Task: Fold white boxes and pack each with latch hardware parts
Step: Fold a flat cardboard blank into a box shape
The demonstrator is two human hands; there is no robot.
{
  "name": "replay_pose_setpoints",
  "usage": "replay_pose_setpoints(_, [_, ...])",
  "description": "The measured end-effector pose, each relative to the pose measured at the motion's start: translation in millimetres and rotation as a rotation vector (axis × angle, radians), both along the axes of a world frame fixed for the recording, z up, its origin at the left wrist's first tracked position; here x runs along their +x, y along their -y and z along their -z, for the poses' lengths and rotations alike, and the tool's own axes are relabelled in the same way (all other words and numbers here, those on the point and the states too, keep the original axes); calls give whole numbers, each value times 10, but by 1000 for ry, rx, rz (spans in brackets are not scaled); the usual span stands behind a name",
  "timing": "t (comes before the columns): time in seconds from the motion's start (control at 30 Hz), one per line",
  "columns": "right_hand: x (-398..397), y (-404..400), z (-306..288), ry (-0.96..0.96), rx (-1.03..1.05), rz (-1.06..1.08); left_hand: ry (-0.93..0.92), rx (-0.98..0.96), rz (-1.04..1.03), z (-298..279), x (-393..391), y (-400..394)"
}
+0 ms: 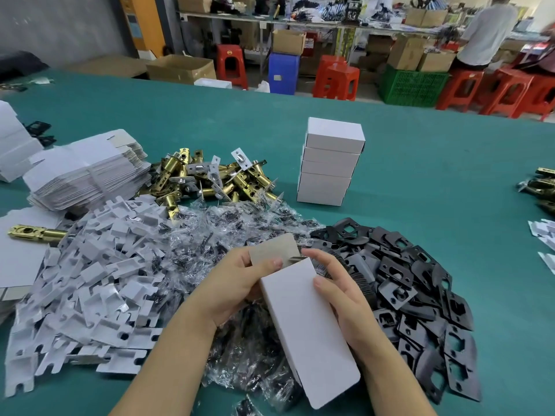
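A white box (pixel 309 328) is being gripped by the left hand (pixel 240 283) and right hand (pixel 342 292); its contents are being hidden by the open flap (pixel 274 250).

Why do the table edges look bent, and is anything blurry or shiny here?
Head view: the wide-angle lens bows the green table and stretches the corners. Head view: the white box in both hands is sharp, while the person in white at the back is soft. Head view: even overhead light, faint shadows, with glints on the plastic bags and brass latches.
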State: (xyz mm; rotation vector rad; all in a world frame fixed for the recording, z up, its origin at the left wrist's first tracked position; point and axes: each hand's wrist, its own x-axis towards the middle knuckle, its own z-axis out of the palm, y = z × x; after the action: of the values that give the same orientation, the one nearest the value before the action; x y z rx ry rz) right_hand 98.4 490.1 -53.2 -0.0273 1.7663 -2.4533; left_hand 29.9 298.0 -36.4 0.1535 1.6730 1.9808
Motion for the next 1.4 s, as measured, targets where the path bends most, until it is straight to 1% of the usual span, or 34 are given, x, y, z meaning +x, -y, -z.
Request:
replay_pose_setpoints(0.1, [-12, 7, -10, -7, -39, 14, -5, -17, 8, -1, -9, 2])
replay_pose_setpoints(0.3, [-2, -19, -6, 12, -33, 14, -44, -46, 2, -3, 14, -22])
replay_pose_setpoints(0.5, [12, -19, 4, 34, 35, -21, -38, -73, 22, 21, 25, -41])
replay_pose_setpoints(0.77, [-2, 2, 8, 39, 81, -27, -105, -84, 72, 45, 20, -43])
replay_pose_setpoints(0.87, [-3, 2, 10, 43, 113, -14, -156, -102, 70, 49, 19, -47])
replay_pose_setpoints(1.0, [-2, 1, 24, 61, 94, -19, -218, -152, 99, 45, 5, -28])
replay_pose_setpoints(1.13, [-6, 3, 46, 72, 110, 19, -292, -197, 186, -4, 24, -18])
replay_pose_setpoints(1.27, [-30, 5, 81, 76, 102, 81, -455, -306, 297, -50, 56, -37])
replay_pose_setpoints(1.33, [-36, 14, 72, 75, 49, 95, -477, -341, 254, -31, 87, -77])
replay_pose_setpoints(1.4, [-40, 25, 69, 67, -2, 116, -519, -358, 153, -21, 110, -118])
